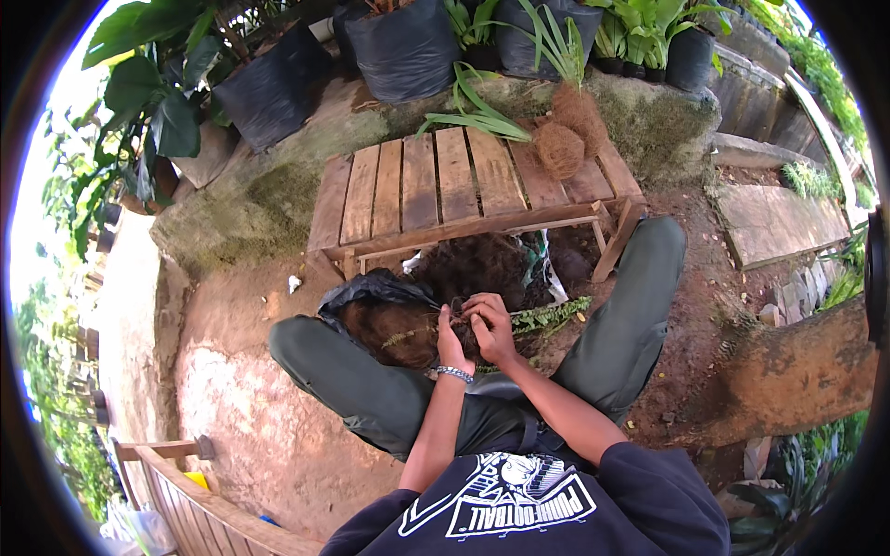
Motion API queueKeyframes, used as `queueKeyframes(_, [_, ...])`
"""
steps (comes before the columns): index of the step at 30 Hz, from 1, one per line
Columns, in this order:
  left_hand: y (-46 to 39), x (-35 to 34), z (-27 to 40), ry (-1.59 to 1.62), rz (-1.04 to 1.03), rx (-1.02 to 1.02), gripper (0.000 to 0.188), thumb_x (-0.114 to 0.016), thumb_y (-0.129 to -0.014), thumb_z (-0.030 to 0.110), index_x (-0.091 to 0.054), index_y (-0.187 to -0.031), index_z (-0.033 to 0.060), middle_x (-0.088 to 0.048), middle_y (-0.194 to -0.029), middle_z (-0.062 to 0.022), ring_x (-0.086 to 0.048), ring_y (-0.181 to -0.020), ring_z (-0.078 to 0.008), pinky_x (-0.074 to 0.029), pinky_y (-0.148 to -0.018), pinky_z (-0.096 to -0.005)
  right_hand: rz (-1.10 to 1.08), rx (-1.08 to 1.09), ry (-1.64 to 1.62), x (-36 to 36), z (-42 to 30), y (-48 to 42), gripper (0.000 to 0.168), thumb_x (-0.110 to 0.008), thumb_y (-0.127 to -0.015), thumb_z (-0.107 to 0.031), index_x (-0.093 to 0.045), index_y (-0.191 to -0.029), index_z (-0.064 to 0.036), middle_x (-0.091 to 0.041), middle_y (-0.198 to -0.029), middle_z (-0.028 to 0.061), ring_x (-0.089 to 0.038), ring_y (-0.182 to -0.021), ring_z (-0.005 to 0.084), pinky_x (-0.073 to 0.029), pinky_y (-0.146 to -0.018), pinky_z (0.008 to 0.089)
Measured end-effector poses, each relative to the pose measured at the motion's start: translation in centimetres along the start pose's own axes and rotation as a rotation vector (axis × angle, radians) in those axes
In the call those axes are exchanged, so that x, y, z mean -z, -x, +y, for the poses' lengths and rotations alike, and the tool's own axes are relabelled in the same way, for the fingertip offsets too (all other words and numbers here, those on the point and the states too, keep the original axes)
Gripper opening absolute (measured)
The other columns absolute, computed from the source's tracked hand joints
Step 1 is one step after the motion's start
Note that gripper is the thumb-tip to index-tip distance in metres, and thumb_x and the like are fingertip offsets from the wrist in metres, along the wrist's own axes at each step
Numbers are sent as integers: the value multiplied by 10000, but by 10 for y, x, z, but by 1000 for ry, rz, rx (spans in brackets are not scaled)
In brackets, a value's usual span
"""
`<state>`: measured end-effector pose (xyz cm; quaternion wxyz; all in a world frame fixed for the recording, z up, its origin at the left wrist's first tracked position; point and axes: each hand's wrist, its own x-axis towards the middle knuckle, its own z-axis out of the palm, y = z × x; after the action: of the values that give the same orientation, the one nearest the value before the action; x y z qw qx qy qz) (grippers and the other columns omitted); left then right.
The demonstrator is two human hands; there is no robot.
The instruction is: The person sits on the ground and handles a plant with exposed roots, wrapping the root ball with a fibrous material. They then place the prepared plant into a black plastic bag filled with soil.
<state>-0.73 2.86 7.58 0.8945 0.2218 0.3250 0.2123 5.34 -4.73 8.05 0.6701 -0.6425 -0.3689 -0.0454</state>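
My left hand, with a braided bracelet at its wrist, and my right hand meet between my knees. Their fingers pinch a small dark tangle of roots or fibre, too small to make out fully. Just left of them lies an open black plastic bag with brown fibre in it. Darker fibre is heaped beyond my hands, beside a torn white and green sack. Cut fern fronds lie on the right.
A low slatted wooden table stands ahead, bearing fibre-wrapped root balls with long leaves. Behind it, a stone ledge holds plants in black bags. A tree trunk is at the right, a wooden bench at lower left.
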Motion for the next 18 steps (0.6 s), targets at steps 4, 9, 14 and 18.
queueKeyframes(4, [-7, 8, 0, 23, -39, 33, 310, -512, -941, 406, -615, -975, 115, -654, -930, -40, -643, -843, -188, -535, -777, -343, 6, 58, 23, 0, -6, 0, 138, -538, -806, -61, -646, -830, 23, -638, -944, 114, -550, -985, 297, -430, -882, 411])
queueKeyframes(9, [-3, 2, 4, 73, -12, -11, 296, -528, -934, 402, -615, -946, 120, -644, -893, -24, -636, -814, -179, -528, -757, -335, -4, 29, 19, -1, -12, -4, 161, -559, -827, -81, -668, -907, 6, -639, -970, 122, -559, -969, 298, -435, -877, 396])
queueKeyframes(14, [-13, 18, 1, 104, -83, -56, 314, -520, -941, 422, -606, -964, 120, -631, -903, -9, -621, -836, -162, -515, -763, -315, -16, 30, 45, -4, -21, -4, 171, -581, -828, -95, -664, -953, -12, -630, -961, 122, -560, -952, 300, -432, -864, 397])
queueKeyframes(18, [11, -7, 6, 107, -83, 24, 366, -498, -929, 477, -616, -1004, 138, -631, -982, -28, -600, -955, -198, -489, -856, -377, 47, 25, 175, -2, -17, -3, 136, -602, -802, -94, -653, -911, -32, -617, -917, 105, -561, -925, 301, -421, -837, 405])
